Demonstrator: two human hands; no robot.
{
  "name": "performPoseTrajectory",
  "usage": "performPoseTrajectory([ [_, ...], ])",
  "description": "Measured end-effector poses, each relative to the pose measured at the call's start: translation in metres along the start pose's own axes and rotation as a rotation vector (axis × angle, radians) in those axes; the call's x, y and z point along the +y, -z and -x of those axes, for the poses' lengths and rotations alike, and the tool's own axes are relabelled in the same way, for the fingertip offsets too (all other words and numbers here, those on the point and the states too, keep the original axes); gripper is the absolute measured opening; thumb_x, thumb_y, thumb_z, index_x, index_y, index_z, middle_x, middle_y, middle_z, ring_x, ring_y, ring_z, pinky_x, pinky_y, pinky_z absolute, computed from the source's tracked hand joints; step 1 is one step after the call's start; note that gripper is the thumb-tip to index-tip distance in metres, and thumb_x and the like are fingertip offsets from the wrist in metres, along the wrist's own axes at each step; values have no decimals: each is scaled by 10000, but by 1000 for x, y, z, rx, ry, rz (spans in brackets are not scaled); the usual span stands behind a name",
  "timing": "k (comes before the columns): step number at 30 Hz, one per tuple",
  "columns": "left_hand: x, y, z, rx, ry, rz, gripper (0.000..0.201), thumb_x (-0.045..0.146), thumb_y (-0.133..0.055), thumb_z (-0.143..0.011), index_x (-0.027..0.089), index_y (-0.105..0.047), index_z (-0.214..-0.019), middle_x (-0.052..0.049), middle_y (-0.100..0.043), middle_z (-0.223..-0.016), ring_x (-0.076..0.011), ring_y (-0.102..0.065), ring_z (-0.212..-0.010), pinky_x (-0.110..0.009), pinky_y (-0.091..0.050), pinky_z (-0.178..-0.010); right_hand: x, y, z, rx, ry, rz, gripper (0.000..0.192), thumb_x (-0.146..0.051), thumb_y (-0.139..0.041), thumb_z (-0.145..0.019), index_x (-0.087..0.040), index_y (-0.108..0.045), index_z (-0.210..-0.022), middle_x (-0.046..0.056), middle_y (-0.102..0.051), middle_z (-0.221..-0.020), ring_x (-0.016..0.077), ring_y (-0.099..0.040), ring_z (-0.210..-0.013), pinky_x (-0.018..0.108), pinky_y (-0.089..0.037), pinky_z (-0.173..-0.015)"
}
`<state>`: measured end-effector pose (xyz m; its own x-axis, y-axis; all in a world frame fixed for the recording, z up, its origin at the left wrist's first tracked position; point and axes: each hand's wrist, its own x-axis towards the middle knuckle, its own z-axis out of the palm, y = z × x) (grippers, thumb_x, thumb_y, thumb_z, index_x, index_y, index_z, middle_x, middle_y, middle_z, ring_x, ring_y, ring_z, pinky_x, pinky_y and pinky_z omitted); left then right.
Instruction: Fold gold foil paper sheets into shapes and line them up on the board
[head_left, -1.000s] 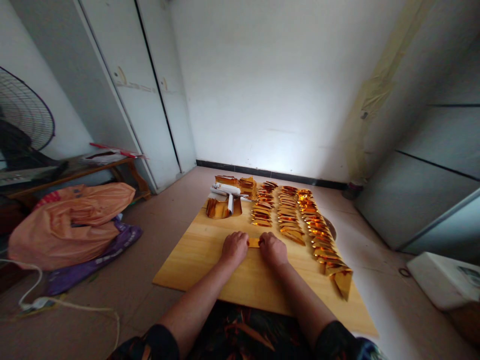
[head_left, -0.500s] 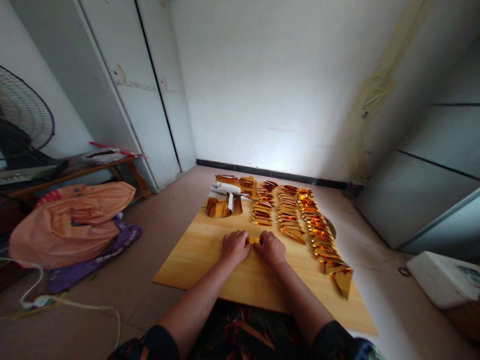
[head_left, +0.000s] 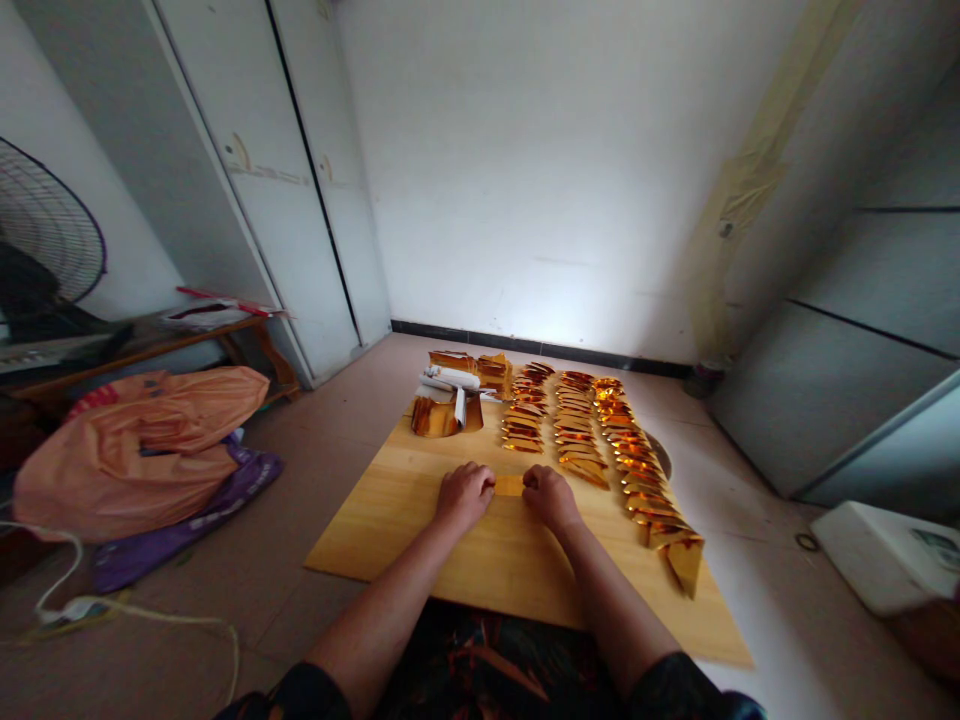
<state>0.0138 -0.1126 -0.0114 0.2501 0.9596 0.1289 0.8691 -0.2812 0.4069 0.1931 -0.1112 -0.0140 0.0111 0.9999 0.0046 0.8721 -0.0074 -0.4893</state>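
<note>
Between my two hands a small piece of gold foil paper (head_left: 510,485) stretches flat, just over the wooden board. My left hand (head_left: 466,495) is closed on its left end, fingers curled. At the right end, my right hand (head_left: 551,494) pinches the paper in the same way. The fingertips are partly hidden by the knuckles. Beyond my hands, folded gold paper pieces stand in rows: a left row (head_left: 523,428), a middle row (head_left: 577,425) and a longer right row (head_left: 643,470) that runs toward me.
The wooden board (head_left: 375,530) lies in front of my lap. Gold sheets (head_left: 433,415) and a white roll (head_left: 452,377) sit at its far left. An orange bag (head_left: 135,430) and a cable (head_left: 180,618) lie on the floor at left; a white box (head_left: 889,555) stands at right.
My hands have moved apart, left hand to the left and right hand slightly to the right. More of the gold paper between them now shows flat.
</note>
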Motion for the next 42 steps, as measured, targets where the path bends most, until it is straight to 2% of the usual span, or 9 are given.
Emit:
performPoseTrajectory([
  [5,-10,-1,0,-3,-44,94,200,108,-519,-802,229,-661,-875,-9,-643,-939,-142,-561,-927,-256,-419,-828,7,0,-3,20,25,-27,212,-68,-510,-736,-180,-658,-840,39,-644,-852,134,-584,-771,194,-385,-658],
  [11,-17,-3,2,11,-84,161,317,31,-469,-769,237,-671,-900,-6,-636,-938,-132,-566,-915,-247,-440,-840,9,-6,-5,69,37,25,383,-36,-484,-732,-173,-629,-1059,75,-615,-1008,146,-597,-836,207,-416,-726],
  [15,-19,-3,3,25,-104,193,355,2,-446,-756,228,-673,-909,-9,-635,-933,-128,-575,-911,-239,-444,-838,9,-5,-3,27,52,38,315,-62,-491,-741,-186,-658,-977,65,-601,-993,145,-597,-848,200,-419,-725],
  [19,-16,0,4,25,-98,174,333,24,-475,-740,224,-664,-928,-9,-638,-940,-136,-578,-921,-245,-440,-840,8,-4,-2,48,59,17,251,-106,-513,-777,-185,-646,-975,63,-591,-1006,135,-590,-835,195,-412,-714],
  [22,-11,2,5,59,-77,132,307,128,-541,-766,210,-616,-1052,-24,-635,-941,-158,-578,-910,-264,-438,-827,8,-4,-1,61,52,-4,198,-123,-529,-781,-195,-628,-936,48,-586,-983,131,-582,-807,199,-400,-687],
  [25,-9,-1,5,89,-39,91,377,188,-590,-763,214,-560,-1139,-34,-622,-967,-168,-572,-909,-273,-431,-827,9,-5,1,76,58,-40,184,-101,-530,-751,-208,-601,-883,27,-571,-968,122,-567,-773,199,-379,-654],
  [33,-17,-11,6,190,-52,193,263,99,-591,-713,224,-586,-944,-7,-576,-946,-148,-556,-894,-257,-447,-800,9,-7,4,97,60,-97,123,-87,-509,-737,-206,-526,-764,-11,-532,-870,98,-507,-686,194,-294,-571],
  [38,-15,-11,6,229,-37,225,463,109,-610,-710,229,-518,-1148,-22,-564,-1003,-160,-546,-946,-282,-448,-857,8,-5,6,103,64,-110,140,-70,-487,-732,-208,-507,-742,-22,-524,-845,90,-492,-670,191,-278,-565],
  [42,-12,-9,7,204,-44,206,264,101,-593,-718,224,-583,-951,-11,-565,-963,-150,-542,-918,-258,-448,-817,8,-5,7,110,64,-123,144,-71,-470,-725,-211,-504,-734,-26,-522,-820,92,-493,-663,187,-291,-571],
])
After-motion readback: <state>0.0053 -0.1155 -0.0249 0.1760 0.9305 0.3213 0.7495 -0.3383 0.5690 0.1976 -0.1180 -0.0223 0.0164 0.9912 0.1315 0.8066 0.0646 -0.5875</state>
